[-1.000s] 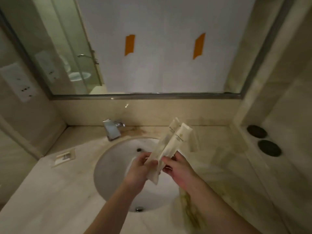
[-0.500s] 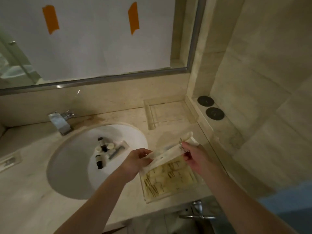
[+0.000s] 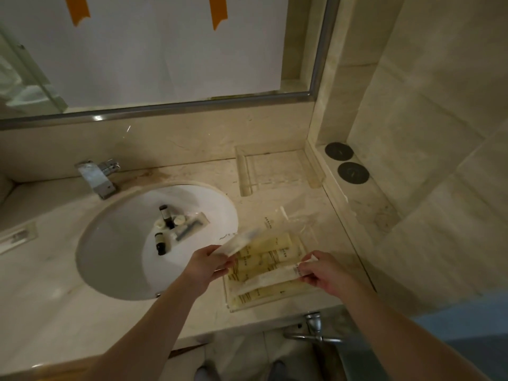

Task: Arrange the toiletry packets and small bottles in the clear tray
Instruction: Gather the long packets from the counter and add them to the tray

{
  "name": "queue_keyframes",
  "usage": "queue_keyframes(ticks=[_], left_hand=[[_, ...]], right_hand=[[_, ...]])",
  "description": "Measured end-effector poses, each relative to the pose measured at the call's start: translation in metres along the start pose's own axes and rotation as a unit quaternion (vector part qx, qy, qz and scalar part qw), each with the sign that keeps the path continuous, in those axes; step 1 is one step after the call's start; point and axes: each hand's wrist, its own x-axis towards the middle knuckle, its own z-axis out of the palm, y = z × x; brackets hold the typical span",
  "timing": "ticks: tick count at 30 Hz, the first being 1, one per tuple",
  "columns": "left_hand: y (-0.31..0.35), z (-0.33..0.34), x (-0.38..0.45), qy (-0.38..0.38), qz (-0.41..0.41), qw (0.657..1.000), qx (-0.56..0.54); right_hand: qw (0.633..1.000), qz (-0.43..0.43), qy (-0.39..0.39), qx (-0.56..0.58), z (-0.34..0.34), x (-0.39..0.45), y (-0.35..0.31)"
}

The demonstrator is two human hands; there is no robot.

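Head view. Clear tray [image 3: 229,294]: on the table [image 3: 55,312], right of the sink [image 3: 110,257], holding yellowish packets [image 3: 264,259] lying lengthwise, left to right. Left hand [image 3: 204,266]: grip pinching a white packet [image 3: 239,243], long axis rising up and right, over the tray's left edge. Right hand [image 3: 324,273]: grip pinching the right end of another white packet [image 3: 272,279], long axis running left to right across the tray. Small dark bottles [image 3: 165,215]: in the sink basin, with other small items.
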Motion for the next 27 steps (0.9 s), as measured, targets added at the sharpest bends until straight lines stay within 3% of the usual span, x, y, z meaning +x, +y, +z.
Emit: queue_keyframes(ticks=[6,10,12,16,19,21,22,25,27], left_hand=[[-0.001,-0.004,0.000,-0.056,-0.008,0.998,0.003],[0.001,-0.005,0.001,-0.075,-0.009,0.997,0.006],[0.003,-0.004,0.002,-0.085,-0.012,0.996,0.010],[0.005,-0.002,0.004,-0.097,-0.022,0.995,0.017],[0.009,-0.002,0.006,-0.093,-0.024,0.995,0.024],[0.011,-0.001,0.008,-0.089,-0.025,0.995,0.032],[0.013,0.000,0.009,-0.083,-0.028,0.995,0.042],[0.021,0.006,0.012,-0.069,-0.038,0.993,0.090],[0.029,0.012,0.013,-0.087,-0.051,0.989,0.112]], right_hand=[[0.994,0.002,-0.063,-0.094,-0.011,0.001,-0.006],[0.977,-0.036,-0.046,-0.205,-0.012,0.004,-0.002],[0.929,-0.081,-0.010,-0.362,-0.010,0.007,-0.001],[0.780,-0.139,0.031,-0.610,-0.004,0.004,-0.007],[0.737,-0.137,0.057,-0.660,0.002,0.001,-0.015],[0.756,-0.131,0.090,-0.635,0.004,0.004,-0.021],[0.792,-0.126,0.100,-0.589,0.004,0.006,-0.025],[0.953,-0.076,0.064,-0.285,0.004,0.016,-0.033],[0.994,-0.039,0.027,-0.096,0.006,0.017,-0.038]])
